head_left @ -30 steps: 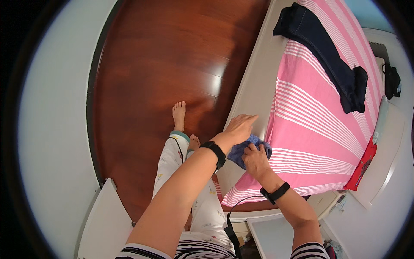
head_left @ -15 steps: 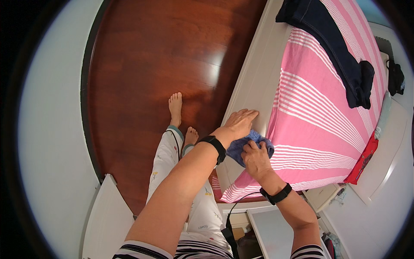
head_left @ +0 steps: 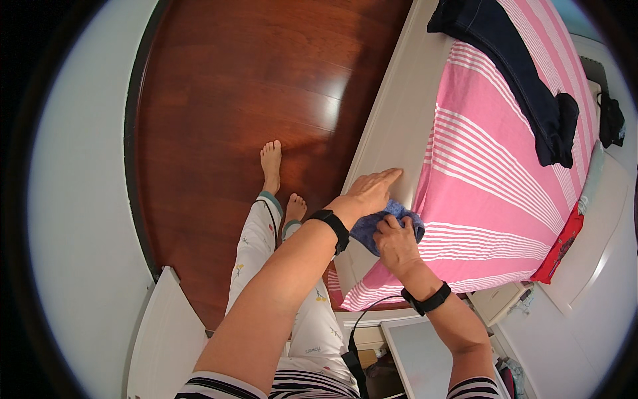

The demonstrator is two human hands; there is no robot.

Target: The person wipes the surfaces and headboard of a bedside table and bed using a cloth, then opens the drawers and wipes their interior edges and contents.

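Observation:
A blue cloth (head_left: 365, 233), bunched and soft like a small towel, lies on the pale footboard of the bed (head_left: 395, 120). My right hand (head_left: 399, 247) has its fingers curled into the cloth, pressing it close to the bedspread's edge. Just beyond it, my left hand (head_left: 369, 191) rests over the footboard with its fingers stretched out. The cloth's far edge touches or passes under the left palm; which one I cannot tell. Black bands circle both wrists.
A pink and white striped bedspread (head_left: 465, 166) covers the mattress to the right. Dark trousers (head_left: 505, 53) lie across it. Dark red wooden floor (head_left: 219, 100) stretches to the left. A cabinet with a glass-like top (head_left: 425, 349) stands near my legs, and a white door panel (head_left: 166, 339) at lower left.
Both hands and the blue cloth have shifted only very slightly to the right along with the bed. My grip on the cloth looks the same.

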